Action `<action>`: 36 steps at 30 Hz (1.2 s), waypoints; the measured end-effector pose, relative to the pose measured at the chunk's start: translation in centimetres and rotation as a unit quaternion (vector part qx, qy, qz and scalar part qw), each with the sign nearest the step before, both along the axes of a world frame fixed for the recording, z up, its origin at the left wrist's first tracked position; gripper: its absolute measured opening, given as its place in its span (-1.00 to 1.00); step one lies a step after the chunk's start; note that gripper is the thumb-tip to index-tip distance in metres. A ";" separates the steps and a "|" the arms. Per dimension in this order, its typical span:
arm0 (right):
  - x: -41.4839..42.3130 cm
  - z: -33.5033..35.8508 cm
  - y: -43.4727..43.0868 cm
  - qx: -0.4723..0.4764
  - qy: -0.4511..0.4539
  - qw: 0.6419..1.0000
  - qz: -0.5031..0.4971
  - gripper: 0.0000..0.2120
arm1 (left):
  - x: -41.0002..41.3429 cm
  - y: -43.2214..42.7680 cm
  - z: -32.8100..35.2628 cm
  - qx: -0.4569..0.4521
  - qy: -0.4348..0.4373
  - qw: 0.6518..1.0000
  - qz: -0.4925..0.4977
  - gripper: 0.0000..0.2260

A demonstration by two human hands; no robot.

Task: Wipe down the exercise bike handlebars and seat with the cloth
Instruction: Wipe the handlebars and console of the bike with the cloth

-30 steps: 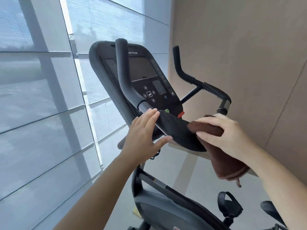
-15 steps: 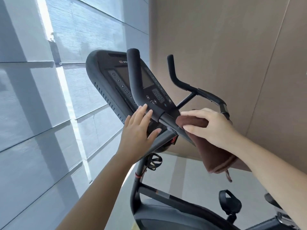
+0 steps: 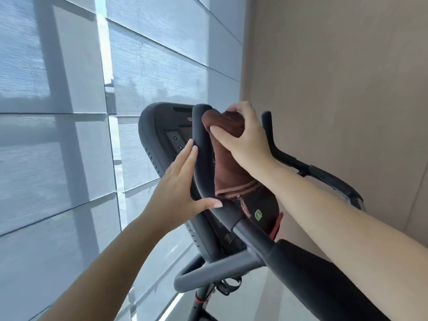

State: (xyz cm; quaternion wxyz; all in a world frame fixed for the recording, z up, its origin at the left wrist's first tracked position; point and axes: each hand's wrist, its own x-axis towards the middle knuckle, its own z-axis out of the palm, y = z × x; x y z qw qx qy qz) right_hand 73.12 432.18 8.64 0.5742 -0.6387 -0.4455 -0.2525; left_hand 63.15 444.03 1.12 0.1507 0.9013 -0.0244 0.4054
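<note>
Brown cloth (image 3: pixel 228 158) is bunched up in the right hand (image 3: pixel 243 140), pressed against the upper part of the near left handlebar (image 3: pixel 203 163) of the exercise bike, just below its rounded tip. The rest of the cloth hangs down over the console (image 3: pixel 162 133), hiding most of the screen. Left hand (image 3: pixel 178 188) is spread wide and holding nothing, fingers flat against the left side of that same bar, thumb hooked across the front of it lower down. The other handlebar (image 3: pixel 289 158) sits farther off on the right, untouched, near the beige wall (image 3: pixel 335 77). Window blinds (image 3: pixel 58 135) fill the left side. Can't see the seat from here.
</note>
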 end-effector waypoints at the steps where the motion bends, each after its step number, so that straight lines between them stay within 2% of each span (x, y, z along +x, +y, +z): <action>1: 0.6 0.7 0.7 0.020 -0.004 1.000 0.004 -0.72 | 0.2 0.1 0.1 0.001 0.002 1.000 0.000 0.02; 4: 1.8 0.6 1.3 0.004 -0.027 0.999 0.028 -0.80 | 0.5 0.3 -0.1 -0.004 0.005 1.000 -0.013 0.06; 6: 2.4 -1.4 -0.2 -0.089 -0.055 0.993 0.062 -0.81 | 0.6 0.4 -0.1 -0.010 0.011 1.000 -0.020 0.08; 9: 2.6 -4.8 -3.6 -0.255 -0.063 0.953 0.152 -0.82 | 0.6 0.5 0.1 -0.003 0.011 1.000 -0.012 0.10; 12: 3.1 -5.3 -5.4 -0.302 -0.021 0.930 0.207 -0.84 | 0.5 0.2 0.1 0.002 0.011 1.000 -0.002 0.09; 15: 3.5 -4.4 -4.6 -0.236 -0.075 0.954 0.171 -0.77 | 0.4 0.0 0.0 -0.006 0.019 1.000 0.002 0.09; 18: 3.9 -2.0 -1.8 -0.041 -0.064 0.988 0.136 -0.72 | 0.3 -0.1 0.0 -0.007 0.014 1.000 0.006 0.08; 20: 3.7 -0.3 0.4 0.048 -0.042 0.990 0.129 -0.72 | 0.3 -0.3 -0.1 -0.001 0.008 1.000 0.011 0.07; 23: 3.2 0.2 2.0 0.058 -0.027 0.988 0.143 -0.78 | 0.4 -0.2 -0.5 -0.001 0.002 1.000 0.011 0.06; 25: 3.2 -0.8 1.2 0.017 -0.060 0.986 0.153 -0.79 | 0.5 0.0 -0.6 -0.006 -0.005 1.000 0.000 0.05; 28: 2.8 -3.1 -1.5 -0.167 -0.127 0.958 0.196 -0.78 | 0.8 0.2 -0.6 -0.022 -0.020 0.999 -0.016 0.06; 30: 2.3 -4.3 -3.4 -0.263 -0.124 0.933 0.211 -0.75 | 1.0 0.3 -0.7 -0.018 -0.021 0.999 -0.021 0.06; 34: 2.3 -4.3 -7.0 -0.339 -0.079 0.900 0.261 -0.76 | 0.8 0.3 -1.0 0.004 -0.012 1.000 -0.015 0.00; 36: 2.4 -3.7 -7.3 -0.339 -0.064 0.896 0.280 -0.77 | 0.6 0.3 -1.1 0.005 -0.012 1.000 -0.012 0.02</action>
